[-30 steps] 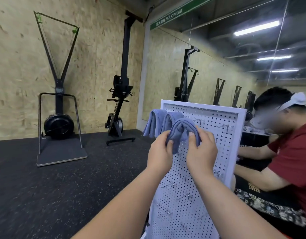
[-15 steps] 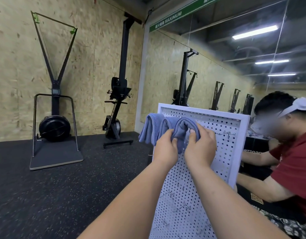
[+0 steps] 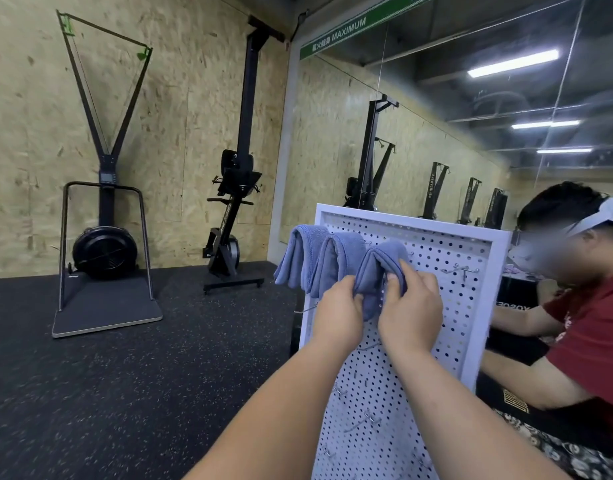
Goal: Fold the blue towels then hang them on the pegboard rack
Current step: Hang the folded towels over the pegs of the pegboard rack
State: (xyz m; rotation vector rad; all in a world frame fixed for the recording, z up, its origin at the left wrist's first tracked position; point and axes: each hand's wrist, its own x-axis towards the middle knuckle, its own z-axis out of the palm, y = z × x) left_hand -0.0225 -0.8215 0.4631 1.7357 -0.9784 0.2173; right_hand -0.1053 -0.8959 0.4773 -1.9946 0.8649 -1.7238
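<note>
Our left hand [image 3: 338, 311] and right hand [image 3: 410, 308] are close together, almost touching, and both are clamped on the same folded blue towel [image 3: 377, 268]. The left hand pinches its left fold from below, and the right hand curls its fingers [image 3: 407, 271] over the right fold. This towel hangs draped against the upper part of the white pegboard [image 3: 443, 306], just above and between our hands; what it hangs on is hidden by the cloth. Just to the left of our hands a second towel [image 3: 338, 258] hangs folded in the same way, touching the first, and a third towel [image 3: 300, 254] hangs beyond it at the board's left edge. Bare metal hooks [image 3: 462, 270] stick out of the board to the right of our hands and below our wrists. Farther right a person [image 3: 592, 323] in a red shirt sits beside the board, arms stretched forward. Well to our left, on the dark speckled floor [image 3: 125, 393], a black exercise machine [image 3: 104, 216] stands against a chipboard wall [image 3: 177, 116], and a large mirror [image 3: 471, 133] lies beyond the board.
</note>
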